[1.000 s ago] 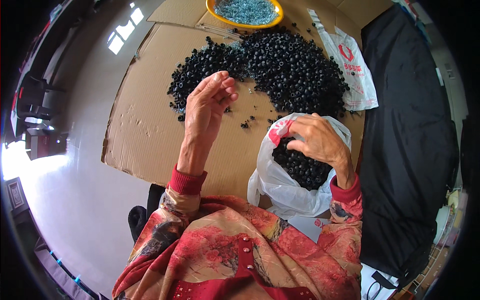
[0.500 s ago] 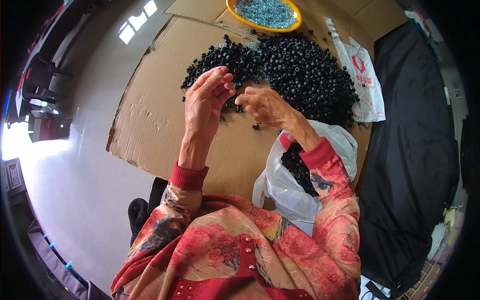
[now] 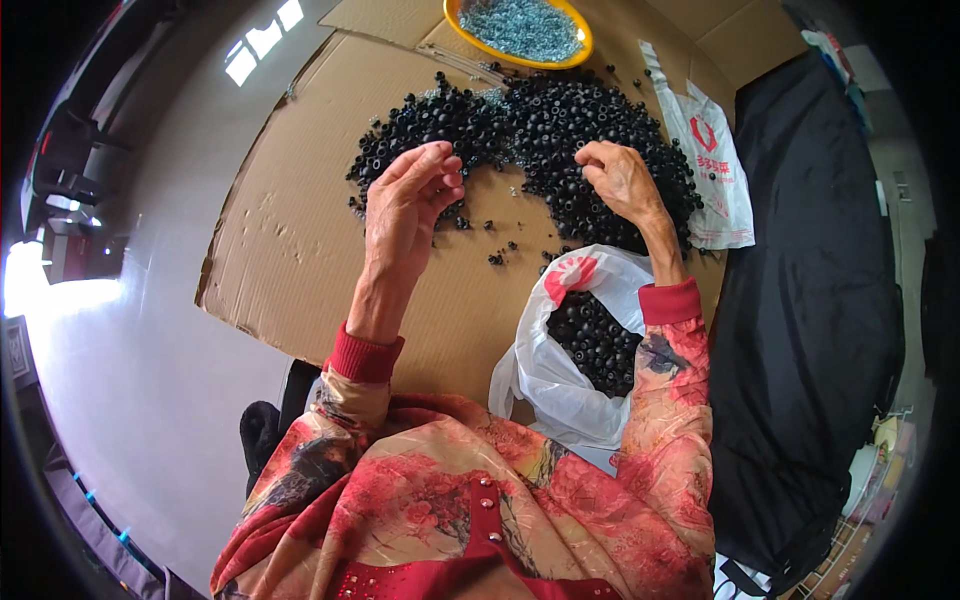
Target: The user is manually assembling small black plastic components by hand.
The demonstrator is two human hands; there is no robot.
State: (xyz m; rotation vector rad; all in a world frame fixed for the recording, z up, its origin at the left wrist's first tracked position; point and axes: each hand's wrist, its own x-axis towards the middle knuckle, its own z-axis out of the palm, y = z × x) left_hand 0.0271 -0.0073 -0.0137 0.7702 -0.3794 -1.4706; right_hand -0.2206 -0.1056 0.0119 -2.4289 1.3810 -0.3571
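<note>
A heap of small black round parts [image 3: 560,130] lies on a flattened cardboard sheet [image 3: 300,250]. My left hand [image 3: 405,205] hovers over the heap's near left edge, fingertips pinched together; whether a part sits between them I cannot make out. My right hand [image 3: 620,180] rests on the heap's right side, fingers curled down among the parts. Below it, a white plastic bag [image 3: 560,370] stands open with several black parts inside.
A yellow bowl [image 3: 520,30] of small silvery pieces sits behind the heap. A second white plastic bag [image 3: 710,160] lies flat at the right. A black cloth [image 3: 820,300] covers the right side. Grey floor lies to the left.
My right hand left the white bag, crossed toward my left hand, then moved out right onto the heap. My left hand stayed near the heap's left edge.
</note>
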